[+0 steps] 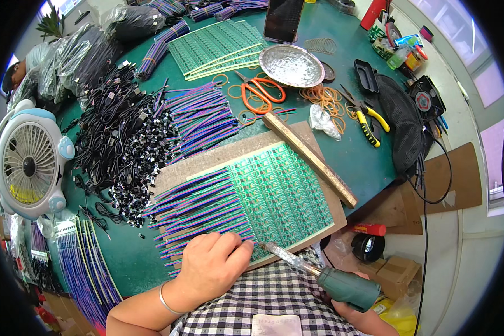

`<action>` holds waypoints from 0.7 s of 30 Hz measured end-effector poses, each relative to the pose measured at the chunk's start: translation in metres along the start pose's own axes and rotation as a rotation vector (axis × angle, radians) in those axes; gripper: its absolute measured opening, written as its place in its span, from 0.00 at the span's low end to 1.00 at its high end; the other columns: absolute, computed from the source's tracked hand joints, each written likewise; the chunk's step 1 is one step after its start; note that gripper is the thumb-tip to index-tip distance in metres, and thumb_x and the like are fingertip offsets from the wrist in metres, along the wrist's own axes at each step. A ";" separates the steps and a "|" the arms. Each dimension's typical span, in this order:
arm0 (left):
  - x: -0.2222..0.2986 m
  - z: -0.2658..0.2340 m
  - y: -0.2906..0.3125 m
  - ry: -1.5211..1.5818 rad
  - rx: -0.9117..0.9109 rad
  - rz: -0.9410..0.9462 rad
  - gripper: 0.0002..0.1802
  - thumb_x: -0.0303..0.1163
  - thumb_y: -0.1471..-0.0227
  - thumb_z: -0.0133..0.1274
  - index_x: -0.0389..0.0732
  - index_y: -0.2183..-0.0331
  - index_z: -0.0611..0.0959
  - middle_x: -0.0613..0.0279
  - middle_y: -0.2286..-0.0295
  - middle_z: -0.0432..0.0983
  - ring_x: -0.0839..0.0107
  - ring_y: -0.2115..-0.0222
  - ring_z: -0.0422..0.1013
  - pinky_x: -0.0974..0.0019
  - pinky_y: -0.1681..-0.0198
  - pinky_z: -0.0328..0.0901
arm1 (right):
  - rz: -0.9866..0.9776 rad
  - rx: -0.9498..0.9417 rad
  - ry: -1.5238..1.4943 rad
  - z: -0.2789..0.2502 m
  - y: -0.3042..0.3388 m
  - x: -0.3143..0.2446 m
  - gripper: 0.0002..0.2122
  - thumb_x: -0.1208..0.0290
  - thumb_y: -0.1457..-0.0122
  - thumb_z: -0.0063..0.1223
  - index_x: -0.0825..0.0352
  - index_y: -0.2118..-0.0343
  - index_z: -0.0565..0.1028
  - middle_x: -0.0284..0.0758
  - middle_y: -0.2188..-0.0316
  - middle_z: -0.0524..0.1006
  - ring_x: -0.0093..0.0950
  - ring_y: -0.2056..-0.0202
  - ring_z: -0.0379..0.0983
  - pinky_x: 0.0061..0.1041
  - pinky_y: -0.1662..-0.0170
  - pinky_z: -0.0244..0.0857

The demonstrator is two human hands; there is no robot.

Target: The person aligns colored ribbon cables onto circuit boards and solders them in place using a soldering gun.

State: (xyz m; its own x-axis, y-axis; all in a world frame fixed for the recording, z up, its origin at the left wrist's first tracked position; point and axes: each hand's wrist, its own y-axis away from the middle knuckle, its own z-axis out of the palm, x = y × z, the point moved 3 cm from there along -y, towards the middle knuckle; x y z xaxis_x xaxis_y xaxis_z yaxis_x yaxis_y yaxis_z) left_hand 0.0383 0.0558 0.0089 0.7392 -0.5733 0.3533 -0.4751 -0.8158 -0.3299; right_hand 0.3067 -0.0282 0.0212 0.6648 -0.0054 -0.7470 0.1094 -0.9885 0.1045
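The left hand (pixel 210 266) lies curled, fingers bent and close together, pressing down on the near ends of the wires (pixel 199 215). The wires are striped purple, blue and red. They lie side by side, running from the left across to the green board (pixel 280 193).

The right hand (pixel 364 316) is mostly hidden at the bottom edge, wrapped around the green handle of the iron (pixel 319 274). The iron is long and thin. It slants from the handle at the lower right up to the left. Its tip touches the near edge of the board, just beside the left hand's fingers.

The board rests on a brown mat (pixel 246 148) on the green table (pixel 364 162). A wooden stick (pixel 311 159) lies slanted along the board's far right side.
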 end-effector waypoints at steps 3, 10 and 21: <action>-0.003 0.000 -0.001 0.003 -0.004 0.001 0.15 0.27 0.68 0.61 0.45 0.70 0.81 0.68 0.76 0.70 0.69 0.78 0.68 0.65 0.76 0.62 | -0.092 -0.008 0.256 0.001 0.002 0.015 0.12 0.67 0.50 0.58 0.63 0.63 0.77 0.32 0.71 0.77 0.30 0.66 0.73 0.32 0.54 0.60; 0.000 -0.005 0.000 -0.017 -0.027 0.023 0.15 0.29 0.68 0.61 0.45 0.70 0.81 0.68 0.75 0.71 0.69 0.78 0.69 0.65 0.76 0.62 | 0.175 0.075 -0.676 0.015 -0.001 0.033 0.28 0.51 0.42 0.50 0.74 0.50 0.66 0.39 0.74 0.76 0.29 0.73 0.73 0.27 0.65 0.68; -0.077 -0.059 -0.095 -0.235 0.044 -0.004 0.08 0.33 0.57 0.60 0.46 0.69 0.83 0.62 0.70 0.74 0.61 0.67 0.69 0.57 0.62 0.64 | 0.006 0.176 -0.745 0.010 -0.032 0.030 0.17 0.69 0.39 0.47 0.76 0.51 0.71 0.35 0.72 0.75 0.24 0.73 0.70 0.24 0.67 0.65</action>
State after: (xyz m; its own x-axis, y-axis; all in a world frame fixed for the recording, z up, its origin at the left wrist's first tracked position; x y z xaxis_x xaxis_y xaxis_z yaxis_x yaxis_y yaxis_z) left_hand -0.0019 0.1734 0.0645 0.8342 -0.5326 0.1427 -0.4547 -0.8109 -0.3683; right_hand 0.3152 0.0020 -0.0112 -0.0162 -0.0494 -0.9986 -0.0530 -0.9973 0.0502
